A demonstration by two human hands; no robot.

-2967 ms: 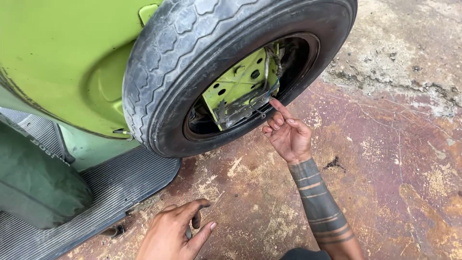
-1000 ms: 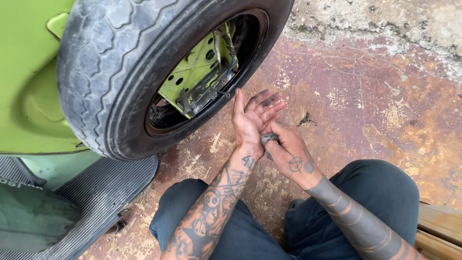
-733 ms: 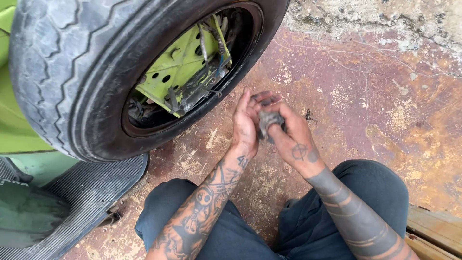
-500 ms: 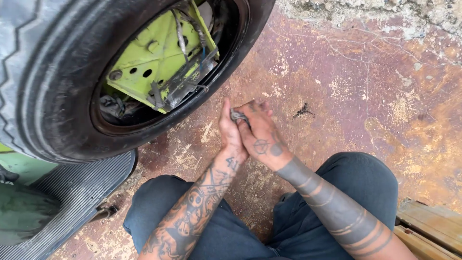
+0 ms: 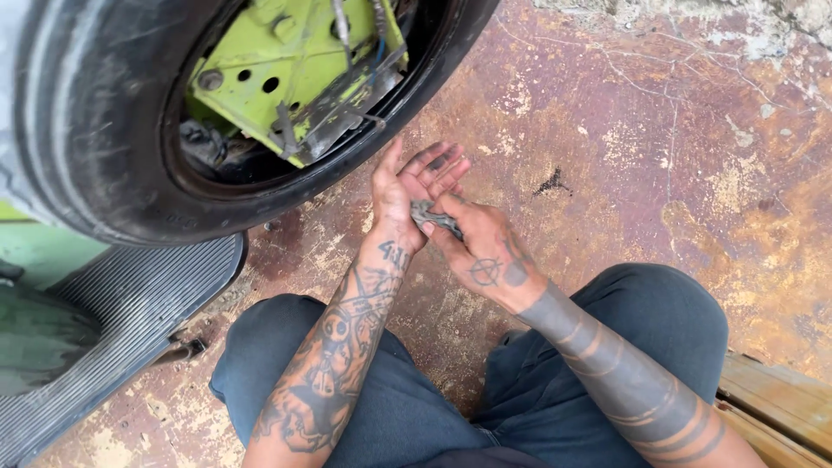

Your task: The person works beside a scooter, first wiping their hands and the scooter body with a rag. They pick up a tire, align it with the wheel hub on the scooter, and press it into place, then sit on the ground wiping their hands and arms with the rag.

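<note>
Crouching on the rust-stained floor (image 5: 659, 173), the person works with both hands held together just in front of the knees, close beside the black tyre (image 5: 104, 173). Only the head view is available, looking straight down. The left hand (image 5: 407, 195) is upright with its palm turned toward the right, fingers (image 5: 438, 165) spread and pointing up and away, so that it serves as a flat rest. The right hand (image 5: 485, 251) comes in from the other side, its fingers curled closed over a small grey metal part (image 5: 431, 217) and pressing it against the left palm, probably so the piece stays steady while it is handled. The part lies between the two hands, at the base of the left fingers and under the right fingertips; most of it is hidden, so its shape cannot be made out. Inside the tyre, a green metal plate (image 5: 277, 61) with holes and a dark bracket shows, near the hands but not touching them. A ribbed mat (image 5: 121, 321) lies at the left.
</note>
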